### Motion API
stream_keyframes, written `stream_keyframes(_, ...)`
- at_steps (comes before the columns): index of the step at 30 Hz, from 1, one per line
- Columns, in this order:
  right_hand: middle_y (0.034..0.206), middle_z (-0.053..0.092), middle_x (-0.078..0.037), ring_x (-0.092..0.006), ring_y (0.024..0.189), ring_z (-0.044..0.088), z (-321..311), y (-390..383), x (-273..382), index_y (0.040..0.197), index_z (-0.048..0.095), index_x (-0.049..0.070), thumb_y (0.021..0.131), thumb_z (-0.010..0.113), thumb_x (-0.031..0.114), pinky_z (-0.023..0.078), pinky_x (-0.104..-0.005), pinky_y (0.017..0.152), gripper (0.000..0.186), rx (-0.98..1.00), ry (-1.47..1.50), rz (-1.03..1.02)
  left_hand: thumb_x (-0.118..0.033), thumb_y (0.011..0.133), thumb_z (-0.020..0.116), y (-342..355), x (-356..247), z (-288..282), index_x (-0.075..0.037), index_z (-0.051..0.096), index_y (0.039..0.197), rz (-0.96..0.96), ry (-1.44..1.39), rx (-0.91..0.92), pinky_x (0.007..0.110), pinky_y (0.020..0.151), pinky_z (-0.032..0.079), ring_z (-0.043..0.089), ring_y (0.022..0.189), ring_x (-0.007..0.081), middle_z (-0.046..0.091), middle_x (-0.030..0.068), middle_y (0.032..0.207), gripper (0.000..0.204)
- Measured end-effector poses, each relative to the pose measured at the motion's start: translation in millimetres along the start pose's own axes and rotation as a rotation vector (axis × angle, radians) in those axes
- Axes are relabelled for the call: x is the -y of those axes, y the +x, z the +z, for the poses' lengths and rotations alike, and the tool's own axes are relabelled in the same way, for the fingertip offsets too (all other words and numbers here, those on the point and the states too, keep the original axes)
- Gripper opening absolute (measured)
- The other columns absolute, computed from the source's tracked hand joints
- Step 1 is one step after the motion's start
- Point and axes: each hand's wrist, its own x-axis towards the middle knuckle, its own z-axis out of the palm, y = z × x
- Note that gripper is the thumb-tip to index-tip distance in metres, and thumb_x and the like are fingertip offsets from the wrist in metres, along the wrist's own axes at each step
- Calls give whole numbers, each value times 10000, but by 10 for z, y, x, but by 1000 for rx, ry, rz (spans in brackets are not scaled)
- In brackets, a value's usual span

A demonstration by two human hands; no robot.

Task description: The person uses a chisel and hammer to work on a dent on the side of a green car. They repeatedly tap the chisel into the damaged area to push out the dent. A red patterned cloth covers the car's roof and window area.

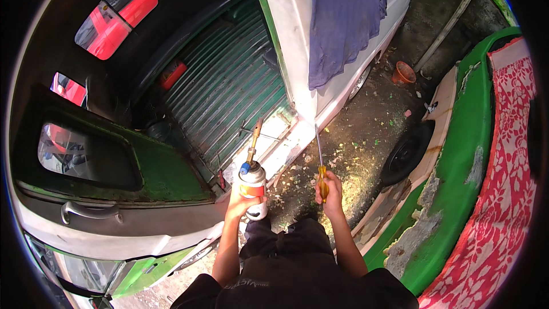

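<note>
My left hand (239, 205) grips a gas torch canister (252, 182), white and orange with a blue knob and a brass nozzle (255, 137) that points up toward the van's rear sill (273, 137). My right hand (330, 190) holds a long screwdriver by its yellow handle (323, 180); its thin steel shaft (317, 144) points up at the lower corner of the white van body (297, 63). Both hands are raised in front of my knees, a short way apart.
The van's open rear shows a ribbed green floor (229, 86) with a red can (172, 73). A raised tailgate with a window (86, 154) is on the left. A blue cloth (343, 17) hangs on the van. A green vehicle (463, 154) with a red patterned cloth stands right.
</note>
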Motion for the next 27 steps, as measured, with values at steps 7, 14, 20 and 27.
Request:
stream_keyframes(7,654,535,-46,-94,411,421,810,403,-845,1039,540,56,980,436,184,339,-249,365,175,-77,-50,91,-17,658,849,261,-242,-998,-24,583,1190,75,-34,-12,316,810,563,673,903,162,685,63,991,595)
stream_keyframes(14,690,535,-34,-82,444,439,1514,1031,-1554,1067,536,61,996,490,179,362,-240,391,145,-63,-60,158,-27,694,864,736,156,-1795,-49,491,1233,4,-6,-129,318,818,561,657,915,151,660,60,1030,656)
stream_keyframes(20,779,531,-24,-86,541,490,1652,1681,-2161,1093,496,129,1051,477,229,413,-240,456,110,71,-75,222,-37,725,877,1235,641,-2147,-71,411,1270,-10,79,-353,320,825,560,644,926,141,637,58,1063,718)
stream_keyframes(27,902,552,-14,-57,575,474,1499,2222,-2928,1173,485,86,1083,450,255,424,-218,512,195,192,-151,164,-20,748,848,1660,1235,-2245,-84,348,1334,83,134,-519,336,821,546,626,925,184,593,69,1062,773)
